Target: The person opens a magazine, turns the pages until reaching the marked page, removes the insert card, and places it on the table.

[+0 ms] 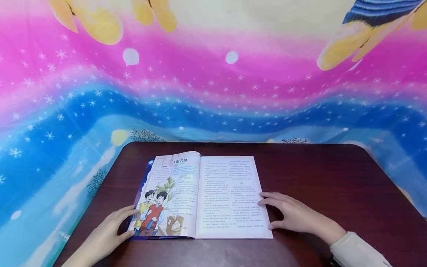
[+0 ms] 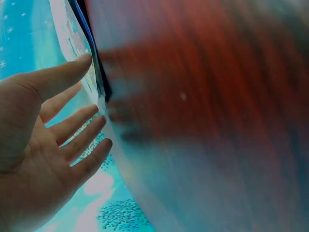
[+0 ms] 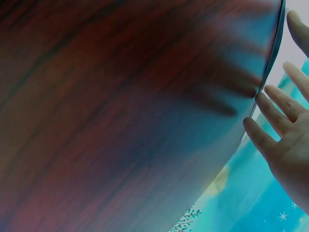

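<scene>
An open magazine [image 1: 230,196] lies on the dark reddish-brown table. Its left page carries a cartoon of two figures and some text; the right page is all printed columns. At the left edge of the magazine my left hand [image 1: 105,231] touches with thumb and fingertips, the fingers fairly straight and spread. My right hand [image 1: 295,213] rests its fingertips along the right edge, thumb near the lower corner. In the left wrist view the left hand [image 2: 53,130] has its fingers extended by the magazine's edge. The right wrist view shows the right hand [image 3: 285,116] likewise.
The glossy table [image 1: 317,174] has rounded far corners and reflects the hands. Behind and around it hangs a colourful cloth [image 1: 207,85] in pink and blue with white snowflakes.
</scene>
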